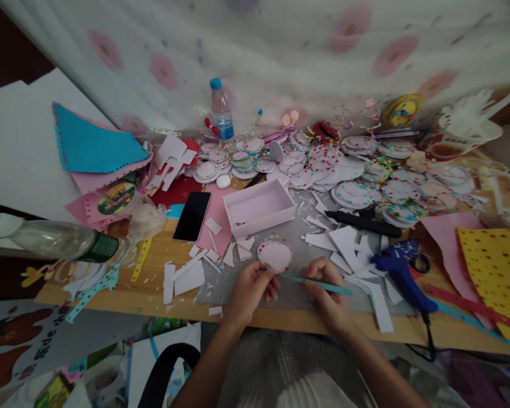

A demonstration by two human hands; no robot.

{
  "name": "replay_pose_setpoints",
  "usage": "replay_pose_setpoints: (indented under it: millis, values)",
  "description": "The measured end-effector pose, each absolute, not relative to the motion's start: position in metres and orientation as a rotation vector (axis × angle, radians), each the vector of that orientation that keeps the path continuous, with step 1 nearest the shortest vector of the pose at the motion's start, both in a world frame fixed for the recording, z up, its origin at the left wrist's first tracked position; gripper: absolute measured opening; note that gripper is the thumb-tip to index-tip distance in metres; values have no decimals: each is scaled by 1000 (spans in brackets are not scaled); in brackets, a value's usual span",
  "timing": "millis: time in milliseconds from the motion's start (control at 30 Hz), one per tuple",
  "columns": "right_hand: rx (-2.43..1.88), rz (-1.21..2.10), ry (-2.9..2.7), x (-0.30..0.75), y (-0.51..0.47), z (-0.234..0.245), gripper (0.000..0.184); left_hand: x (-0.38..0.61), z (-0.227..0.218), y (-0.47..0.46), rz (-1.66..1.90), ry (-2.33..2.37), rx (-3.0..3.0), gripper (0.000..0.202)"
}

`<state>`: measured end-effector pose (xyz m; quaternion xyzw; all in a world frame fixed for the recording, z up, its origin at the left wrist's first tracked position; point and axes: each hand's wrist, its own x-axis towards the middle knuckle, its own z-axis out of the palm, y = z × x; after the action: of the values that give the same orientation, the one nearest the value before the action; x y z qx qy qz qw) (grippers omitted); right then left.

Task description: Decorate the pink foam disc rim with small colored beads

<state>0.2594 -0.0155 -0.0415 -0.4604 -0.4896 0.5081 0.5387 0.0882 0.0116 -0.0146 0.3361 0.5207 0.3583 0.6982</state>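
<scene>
A round whitish paper disc (275, 256), dotted with small coloured bits around its rim, is at the middle of the work area. My left hand (253, 288) pinches its lower left edge, with a tiny blue bit showing by the fingertips. My right hand (325, 290) grips a slim teal tool (339, 289), perhaps tweezers; the tool's narrow tip points left, close to the disc's lower edge. Just beyond the disc stands an open pale pink box (259, 208), with a few small red bits inside.
White paper scraps (190, 277) litter both sides. Behind are many decorated discs (352, 195) and a water bottle (221, 110). To the left lie a phone (192, 216) and a large bottle (63, 241). At right are a black pen-like tool (365, 223) and a blue glue gun (410, 283).
</scene>
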Motion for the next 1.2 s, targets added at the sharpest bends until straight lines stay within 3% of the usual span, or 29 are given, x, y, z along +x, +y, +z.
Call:
replay_pose_setpoints:
  millis: [133, 300, 1200]
  values:
    - [-1044, 1202, -1375, 277, 1, -17, 5, 84, -15, 21, 800, 1181, 853, 27]
    - [-970, 1032, -1381, 287, 42, -2, 10, 81, -18, 27, 824, 1168, 866, 28]
    - [-985, 1126, -1403, 262, 40, -24, 11, 83, -21, 16, 913, 1189, 933, 33]
